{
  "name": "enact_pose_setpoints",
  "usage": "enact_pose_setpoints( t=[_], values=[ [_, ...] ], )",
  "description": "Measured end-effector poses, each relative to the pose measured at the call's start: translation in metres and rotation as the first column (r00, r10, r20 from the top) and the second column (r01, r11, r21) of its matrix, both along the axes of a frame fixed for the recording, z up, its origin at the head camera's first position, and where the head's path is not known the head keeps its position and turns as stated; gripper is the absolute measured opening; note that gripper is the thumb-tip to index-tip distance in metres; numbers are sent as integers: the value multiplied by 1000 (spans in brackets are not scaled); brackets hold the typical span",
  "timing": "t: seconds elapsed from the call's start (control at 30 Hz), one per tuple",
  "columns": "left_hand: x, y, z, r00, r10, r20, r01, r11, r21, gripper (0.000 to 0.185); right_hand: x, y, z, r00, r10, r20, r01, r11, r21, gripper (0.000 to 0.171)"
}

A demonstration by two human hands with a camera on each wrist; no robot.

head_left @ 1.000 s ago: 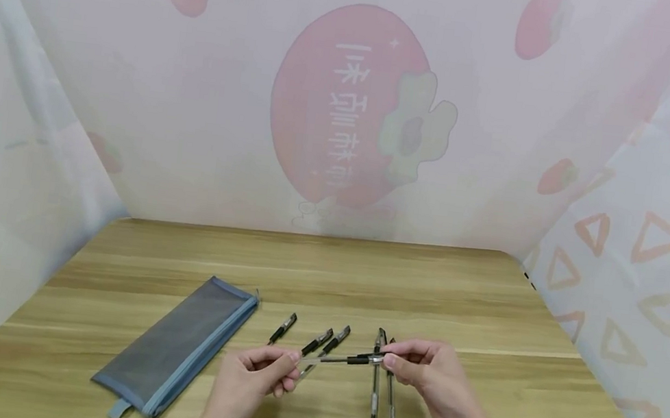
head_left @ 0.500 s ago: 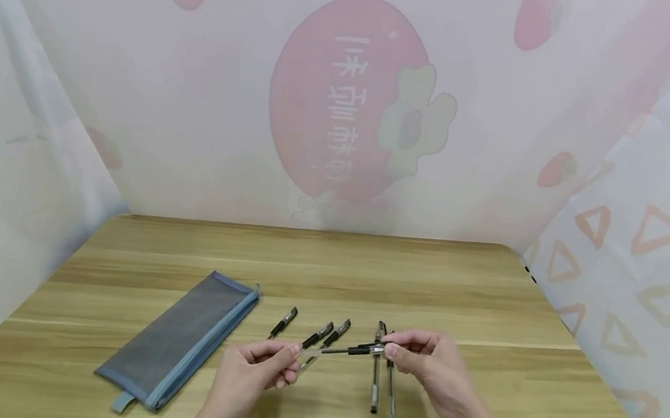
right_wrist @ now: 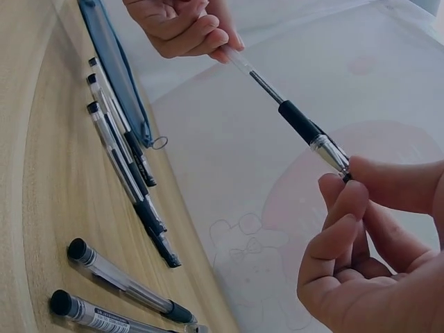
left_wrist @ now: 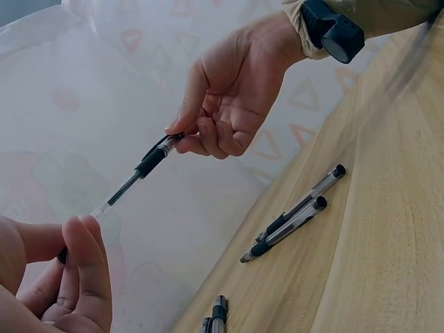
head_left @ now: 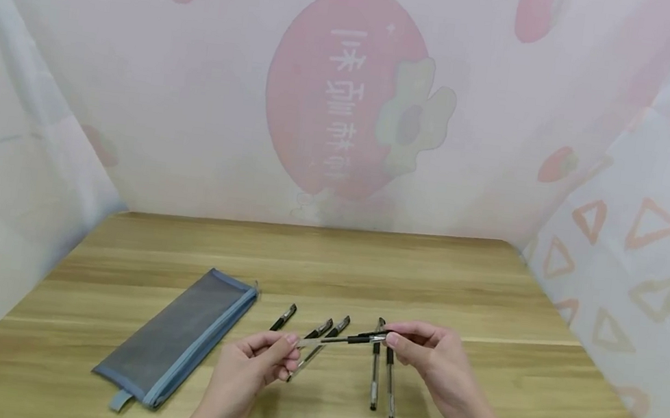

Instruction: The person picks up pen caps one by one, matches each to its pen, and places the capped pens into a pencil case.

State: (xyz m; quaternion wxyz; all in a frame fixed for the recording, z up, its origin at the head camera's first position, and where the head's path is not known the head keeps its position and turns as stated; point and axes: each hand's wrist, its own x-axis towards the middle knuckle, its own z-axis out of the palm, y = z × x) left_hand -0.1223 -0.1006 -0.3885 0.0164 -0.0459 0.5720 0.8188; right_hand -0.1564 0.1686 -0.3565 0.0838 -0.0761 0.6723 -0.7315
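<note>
**Pen held over the desk**

Left hand (head_left: pixel 249 365) and right hand (head_left: pixel 435 365) each pinch an end of one pen (head_left: pixel 340 339) with their fingers, above the desk (head_left: pixel 486 295). Loose pens (head_left: pixel 380 380) beneath, pouch (head_left: pixel 177 339) left; far edge open.

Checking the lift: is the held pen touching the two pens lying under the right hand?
Apart. The left wrist view shows the held pen in the air, well above the two pens on the table.
</note>
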Motion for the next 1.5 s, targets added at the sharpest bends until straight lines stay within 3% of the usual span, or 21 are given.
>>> enact_pose_setpoints(
  t=[0.2, 0.53, 0.77, 0.9, 1.03, 1.27, 1.5],
  values=[
    [-1, -1, 1, 1000, -8, 4, 8, 1000, -10, 35, -2, 0, 3, 999, 6, 35, -5, 1000, -20, 26],
    [-5, 5, 1, 999, -46, 10, 46, 999, 11, 32, -8, 11, -6, 999, 36, 15, -36, 998, 45, 19],
    [-2, 9, 1, 997, -80, 19, 80, 997, 20, 34, -15, 20, -10, 996, 82, -29, -76, 981, 176, 30],
    [-1, 7, 1, 995, -98, 16, 97, 995, 23, 33, -28, 24, -8, 989, 148, -22, -137, 954, 267, 35],
    [-2, 7, -1, 993, -118, 10, 118, 991, 62, 32, -50, 31, -7, 967, 254, -20, -234, 914, 330, 33],
    [-3, 8, -7, 990, -136, 22, 133, 986, 104, 33, -90, 38, -6, 899, 436, -47, -378, 825, 421, 24],
    [1, 10, -17, 987, -149, 52, 139, 978, 155, 32, -117, 31, -1, 849, 528, -1, -459, 738, 494, 26]
  ],
)
